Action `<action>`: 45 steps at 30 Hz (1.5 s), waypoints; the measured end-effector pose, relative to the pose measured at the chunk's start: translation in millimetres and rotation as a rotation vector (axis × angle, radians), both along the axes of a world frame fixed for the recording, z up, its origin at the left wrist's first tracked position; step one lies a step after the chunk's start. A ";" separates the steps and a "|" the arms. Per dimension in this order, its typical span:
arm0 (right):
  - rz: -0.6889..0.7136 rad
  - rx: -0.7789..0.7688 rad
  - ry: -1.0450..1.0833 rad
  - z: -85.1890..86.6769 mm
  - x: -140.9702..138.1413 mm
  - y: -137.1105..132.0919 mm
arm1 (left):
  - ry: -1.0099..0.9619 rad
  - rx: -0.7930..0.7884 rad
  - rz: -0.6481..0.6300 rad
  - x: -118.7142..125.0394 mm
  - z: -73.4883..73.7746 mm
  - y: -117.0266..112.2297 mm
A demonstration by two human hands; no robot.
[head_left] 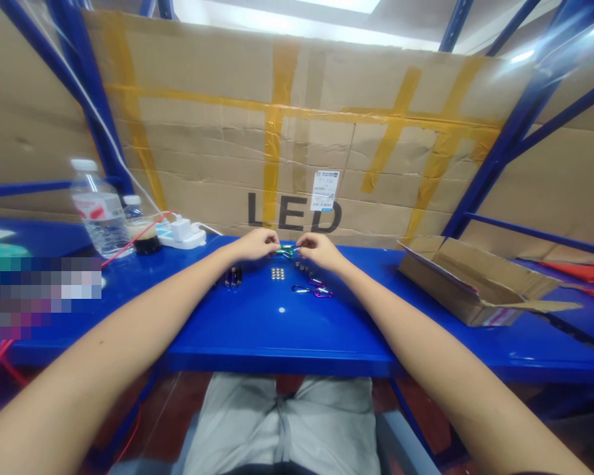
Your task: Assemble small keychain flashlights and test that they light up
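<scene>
Both arms reach out over the blue table (277, 330). My left hand (257, 244) and my right hand (317, 249) are closed in pinches on either end of a small green clip-like item (287, 249), held just above the table. Below them lie a cluster of small round silver parts (277, 273), a few small dark cylinders (232, 276), a row of small dark parts (304, 269), and blue and purple carabiner clips (314, 290).
An open cardboard box (470, 284) sits at the right. At the left stand a water bottle (99, 211), a small dark jar (141, 231) and a white power strip (181, 232) with a red cable. A taped cardboard wall (297, 132) marked LED backs the table.
</scene>
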State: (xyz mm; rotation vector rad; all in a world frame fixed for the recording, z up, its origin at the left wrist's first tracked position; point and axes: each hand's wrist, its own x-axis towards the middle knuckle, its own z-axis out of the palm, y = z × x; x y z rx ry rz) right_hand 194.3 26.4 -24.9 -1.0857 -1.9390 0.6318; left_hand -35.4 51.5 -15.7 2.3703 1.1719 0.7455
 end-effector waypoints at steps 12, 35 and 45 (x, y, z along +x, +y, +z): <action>0.031 -0.157 0.339 -1.1 -13.2 -1.8 | -0.159 0.103 -0.005 15.2 7.5 -17.2; -0.196 0.172 -0.432 12.5 -34.8 72.2 | 0.121 0.028 0.189 -10.2 11.7 62.8; -0.114 0.020 -0.417 -9.7 -28.4 87.1 | 0.143 -0.142 0.124 -13.2 5.0 78.5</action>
